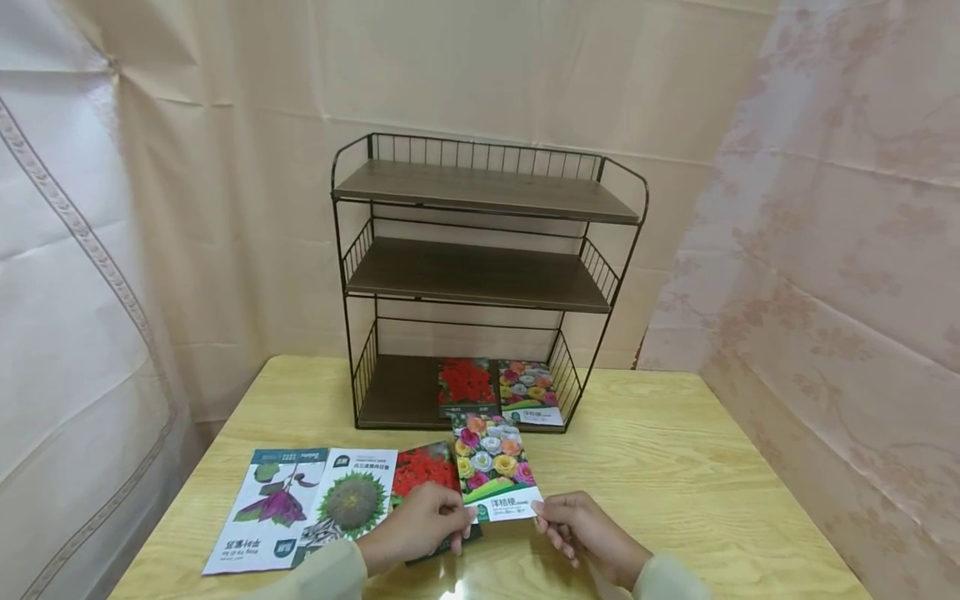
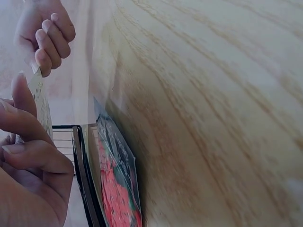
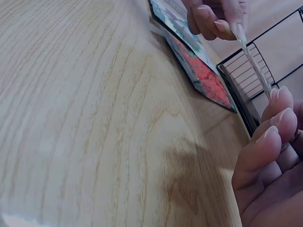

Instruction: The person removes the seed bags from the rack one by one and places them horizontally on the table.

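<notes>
Between both hands, held above the table, is a seed packet (image 1: 491, 458) printed with flowers in several colours. My left hand (image 1: 420, 521) pinches its lower left corner between thumb and fingers, and my right hand (image 1: 588, 533) pinches the lower right corner. The packet appears nearly edge-on in the right wrist view (image 3: 258, 68). Beneath the left hand lies a red-flower packet (image 1: 423, 471) on the table, partly covered by that hand and the held packet. To its left are a sunflower packet (image 1: 352, 500) and a purple-plant packet (image 1: 273, 504), the two side by side.
A three-tier rack (image 1: 480, 275) with dark shelves stands at the table's back. On its bottom shelf, toward the right, lie another red-flower packet (image 1: 467, 383) and another multicoloured-flower packet (image 1: 527, 385). Cloth curtains (image 1: 247, 208) surround the wooden table (image 1: 675, 467).
</notes>
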Action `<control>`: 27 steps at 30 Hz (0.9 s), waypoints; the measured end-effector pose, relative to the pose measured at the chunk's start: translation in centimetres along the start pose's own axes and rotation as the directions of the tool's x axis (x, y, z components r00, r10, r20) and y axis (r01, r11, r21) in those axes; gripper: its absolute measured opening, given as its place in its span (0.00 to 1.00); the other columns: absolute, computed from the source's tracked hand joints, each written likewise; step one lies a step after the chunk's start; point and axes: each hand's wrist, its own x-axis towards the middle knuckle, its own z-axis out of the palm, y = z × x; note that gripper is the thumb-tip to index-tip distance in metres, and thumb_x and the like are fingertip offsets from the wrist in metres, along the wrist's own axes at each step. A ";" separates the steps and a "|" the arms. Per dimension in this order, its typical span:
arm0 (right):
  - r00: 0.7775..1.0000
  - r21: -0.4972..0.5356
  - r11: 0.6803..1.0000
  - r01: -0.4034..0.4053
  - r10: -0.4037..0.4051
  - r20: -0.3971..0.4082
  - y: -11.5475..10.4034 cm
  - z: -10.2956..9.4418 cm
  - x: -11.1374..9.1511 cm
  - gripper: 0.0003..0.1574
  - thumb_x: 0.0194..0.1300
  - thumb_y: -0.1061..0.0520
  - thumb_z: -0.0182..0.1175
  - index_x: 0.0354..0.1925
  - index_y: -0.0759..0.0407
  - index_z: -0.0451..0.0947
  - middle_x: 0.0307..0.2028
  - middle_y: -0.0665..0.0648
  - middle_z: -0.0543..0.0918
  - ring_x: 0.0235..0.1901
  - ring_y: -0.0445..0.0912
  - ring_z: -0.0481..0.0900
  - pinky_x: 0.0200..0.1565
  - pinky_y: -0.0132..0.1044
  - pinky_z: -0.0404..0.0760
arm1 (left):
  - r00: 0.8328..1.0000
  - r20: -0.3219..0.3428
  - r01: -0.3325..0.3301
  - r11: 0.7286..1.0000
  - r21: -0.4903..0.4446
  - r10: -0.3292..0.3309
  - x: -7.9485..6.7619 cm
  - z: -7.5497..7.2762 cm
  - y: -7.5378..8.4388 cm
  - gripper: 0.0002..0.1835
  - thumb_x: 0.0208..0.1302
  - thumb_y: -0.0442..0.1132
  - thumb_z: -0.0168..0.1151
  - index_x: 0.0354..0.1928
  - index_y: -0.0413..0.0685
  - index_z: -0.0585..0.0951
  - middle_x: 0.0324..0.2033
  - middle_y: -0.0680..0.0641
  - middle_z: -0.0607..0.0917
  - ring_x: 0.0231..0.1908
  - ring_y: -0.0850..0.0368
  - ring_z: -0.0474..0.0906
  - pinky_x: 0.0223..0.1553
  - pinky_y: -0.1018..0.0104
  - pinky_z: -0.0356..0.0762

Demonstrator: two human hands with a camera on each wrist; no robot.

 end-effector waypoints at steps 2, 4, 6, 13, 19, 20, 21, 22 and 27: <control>1.000 -0.002 1.000 0.001 -0.001 -0.004 0.1 -0.1 -0.1 0.22 0.76 0.48 0.58 0.31 0.62 0.78 0.19 0.47 0.74 0.15 0.37 0.64 0.17 0.27 0.67 | 1.000 0.011 0.006 1.000 -0.015 -0.006 0.0 0.1 0.0 0.19 0.75 0.47 0.63 0.28 0.42 0.85 0.19 0.49 0.85 0.17 0.62 0.70 0.20 0.71 0.64; 1.000 -0.002 1.000 0.000 0.000 -0.005 0.2 -0.1 -0.3 0.21 0.76 0.47 0.58 0.30 0.61 0.78 0.19 0.47 0.74 0.15 0.37 0.63 0.17 0.28 0.67 | 1.000 0.021 0.014 1.000 -0.026 -0.014 0.1 0.1 0.0 0.20 0.75 0.48 0.63 0.28 0.41 0.85 0.19 0.49 0.85 0.16 0.62 0.67 0.20 0.70 0.63; 1.000 -0.002 1.000 0.001 -0.001 -0.005 0.3 0.0 -0.5 0.21 0.76 0.47 0.58 0.30 0.61 0.78 0.19 0.47 0.74 0.15 0.37 0.63 0.17 0.28 0.67 | 0.999 0.030 0.018 0.999 -0.039 -0.017 0.0 0.2 -0.1 0.20 0.75 0.48 0.62 0.29 0.39 0.86 0.20 0.49 0.85 0.16 0.62 0.67 0.20 0.70 0.63; 0.999 0.004 1.000 -0.027 0.027 -0.022 0.9 0.1 -0.7 0.20 0.76 0.48 0.58 0.29 0.58 0.78 0.18 0.47 0.74 0.14 0.36 0.64 0.16 0.27 0.68 | 1.000 0.025 0.012 0.999 -0.030 -0.012 0.1 0.7 -0.5 0.20 0.74 0.47 0.63 0.28 0.39 0.86 0.18 0.49 0.85 0.18 0.59 0.72 0.21 0.69 0.62; 0.999 0.030 0.998 -0.048 0.049 -0.023 1.5 -0.2 -1.2 0.20 0.75 0.47 0.58 0.28 0.57 0.78 0.18 0.46 0.74 0.15 0.37 0.64 0.16 0.26 0.67 | 0.999 0.034 0.015 0.999 -0.030 -0.013 0.4 1.4 -0.6 0.19 0.74 0.45 0.64 0.26 0.41 0.86 0.17 0.50 0.84 0.15 0.63 0.69 0.18 0.70 0.56; 0.998 0.036 0.998 -0.052 0.053 -0.023 1.7 -0.2 -1.3 0.20 0.75 0.47 0.58 0.28 0.57 0.78 0.18 0.46 0.74 0.15 0.37 0.64 0.16 0.26 0.66 | 0.999 0.038 0.021 0.999 -0.043 -0.019 0.4 1.5 -0.6 0.19 0.74 0.44 0.64 0.26 0.40 0.86 0.17 0.50 0.84 0.15 0.63 0.69 0.17 0.70 0.55; 0.998 0.038 0.998 -0.052 0.053 -0.024 1.8 -0.3 -1.4 0.21 0.75 0.47 0.59 0.27 0.57 0.78 0.18 0.46 0.73 0.15 0.37 0.64 0.16 0.27 0.66 | 0.999 0.041 0.030 0.998 -0.052 -0.028 0.4 1.6 -0.6 0.19 0.74 0.44 0.64 0.26 0.39 0.86 0.17 0.50 0.84 0.14 0.64 0.68 0.16 0.70 0.54; 0.998 0.037 0.998 -0.050 0.051 -0.024 1.9 -0.3 -1.4 0.21 0.75 0.47 0.58 0.27 0.57 0.78 0.18 0.46 0.73 0.15 0.37 0.64 0.16 0.26 0.66 | 0.998 0.043 0.038 0.998 -0.059 -0.035 0.5 1.7 -0.5 0.18 0.74 0.43 0.64 0.26 0.39 0.86 0.17 0.50 0.84 0.13 0.64 0.67 0.16 0.70 0.52; 0.998 0.025 0.998 -0.049 0.050 -0.026 2.2 -0.5 -1.7 0.22 0.75 0.47 0.58 0.26 0.57 0.77 0.17 0.46 0.73 0.15 0.37 0.63 0.16 0.26 0.66 | 0.998 0.039 0.060 0.996 -0.067 -0.057 0.7 2.2 -0.3 0.18 0.73 0.42 0.65 0.25 0.38 0.86 0.16 0.50 0.83 0.14 0.64 0.67 0.16 0.71 0.52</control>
